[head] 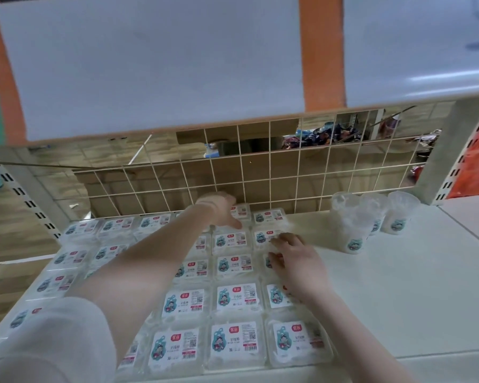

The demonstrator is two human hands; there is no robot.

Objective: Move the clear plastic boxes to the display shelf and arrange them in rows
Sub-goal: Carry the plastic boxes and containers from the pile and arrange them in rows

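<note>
I see the clear plastic boxes (236, 297) laid flat in rows on the white display shelf (398, 294), filling its left and middle from 6 o'clock back to 12 o'clock, each with a white label showing a cartoon figure, a red logo and a barcode. The rows run right up to the wire grid panel (260, 175) at the back of the shelf.

My left hand (219, 210) reaches to about 12 o'clock over the back row. Its fingers spread loosely and point down and away onto the boxes there, the thumb stretched toward 3 o'clock; I cannot tell whether it holds any box. The left forearm crosses the middle rows, a white sleeve (53, 341) at 7 o'clock.

My right hand (293, 261) lies at about 1 o'clock from the centre on the rightmost column, fingers fairly straight and slightly apart, tips resting on the box labels, gripping nothing.

At 2 o'clock, well apart from the boxes, three clear plastic cups (351, 222) with the same cartoon sticker stand upright close together near the grid.
</note>
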